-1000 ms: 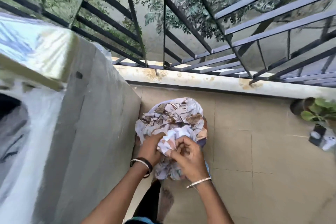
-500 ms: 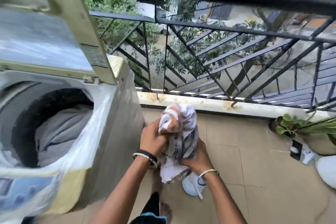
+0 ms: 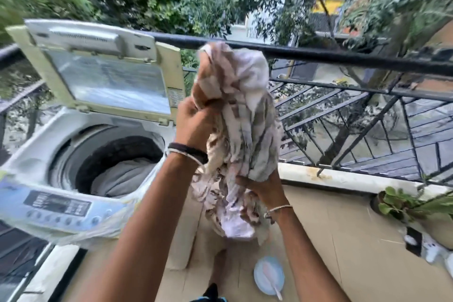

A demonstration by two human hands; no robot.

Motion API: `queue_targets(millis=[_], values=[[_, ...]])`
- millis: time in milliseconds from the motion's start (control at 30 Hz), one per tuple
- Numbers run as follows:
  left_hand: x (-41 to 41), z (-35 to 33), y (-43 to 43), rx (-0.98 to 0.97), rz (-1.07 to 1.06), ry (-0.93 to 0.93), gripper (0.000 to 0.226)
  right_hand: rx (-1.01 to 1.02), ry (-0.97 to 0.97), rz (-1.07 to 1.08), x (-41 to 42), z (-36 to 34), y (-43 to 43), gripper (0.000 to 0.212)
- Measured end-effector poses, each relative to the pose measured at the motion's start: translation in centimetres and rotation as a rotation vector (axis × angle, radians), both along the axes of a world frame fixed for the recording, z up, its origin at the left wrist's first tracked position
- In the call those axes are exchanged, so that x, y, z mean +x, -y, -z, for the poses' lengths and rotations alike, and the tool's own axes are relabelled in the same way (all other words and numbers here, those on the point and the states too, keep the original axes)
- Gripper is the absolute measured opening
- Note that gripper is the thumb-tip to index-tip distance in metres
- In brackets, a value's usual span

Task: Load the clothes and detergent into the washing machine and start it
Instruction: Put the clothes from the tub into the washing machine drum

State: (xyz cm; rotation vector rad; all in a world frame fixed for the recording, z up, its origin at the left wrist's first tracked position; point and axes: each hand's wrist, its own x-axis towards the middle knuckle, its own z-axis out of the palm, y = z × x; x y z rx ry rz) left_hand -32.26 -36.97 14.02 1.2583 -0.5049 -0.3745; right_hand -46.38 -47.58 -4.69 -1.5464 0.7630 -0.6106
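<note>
Patterned cloth bundle [image 3: 240, 130] clamped in both hands: left hand [image 3: 196, 122] fisted near its top, right hand [image 3: 262, 186] cupping underneath, held just right of washing machine [image 3: 73, 179]. Lid [image 3: 105, 68] up, grey laundry [image 3: 122, 174] already in drum. Left: drop bundle, detergent, start. Blue dish [image 3: 269, 274] on floor — contents unclear; motion blur throughout.

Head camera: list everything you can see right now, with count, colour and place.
washing machine: one, white, left, lid up
grey laundry: one heap, inside the drum
control panel: one, pale blue, machine's near edge
patterned cloth bundle: one, white and brown, held in mid-air right of the drum
railing: one, black, across the balcony edge
potted plant: one, green, right on the floor
small dish with scoop: one, light blue, floor below the hands
left hand: grips bundle's top
right hand: supports bundle underneath
</note>
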Motion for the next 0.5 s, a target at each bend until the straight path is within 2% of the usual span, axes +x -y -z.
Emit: queue_targets(millis=[67,133,200,267,400,433,500], values=[[0.3,-2.4,-1.5,-0.074,0.018,-0.062,0.034,-0.040,-0.079,-0.063,0.5,-1.1,-1.5,0.081],[0.2,-4.9,-2.5,-0.147,0.077,-0.092,0.034,-0.050,-0.160,-0.083,1.6,-1.7,-3.1,0.079],[0.1,-7.2,-3.7,-0.240,0.154,-0.087,0.023,-0.123,-0.230,0.011,3.4,-2.7,-4.2,0.076],[0.7,-8.9,-4.7,-0.341,0.194,-0.091,0.011,-0.178,-0.220,0.087,5.4,-3.9,-4.3,0.061],[4.0,-10.6,-8.2,-0.418,0.153,-0.073,0.016,-0.336,-0.253,0.148,8.8,-7.1,-4.2,0.039],[5.2,-10.7,-9.1,-0.402,0.136,-0.070,0.016,-0.335,-0.223,0.180,9.1,-8.2,-4.5,0.039],[8.1,-10.6,-11.4,-0.375,0.071,-0.072,0.020,-0.354,-0.172,0.233,10.2,-10.3,-5.2,0.057]])
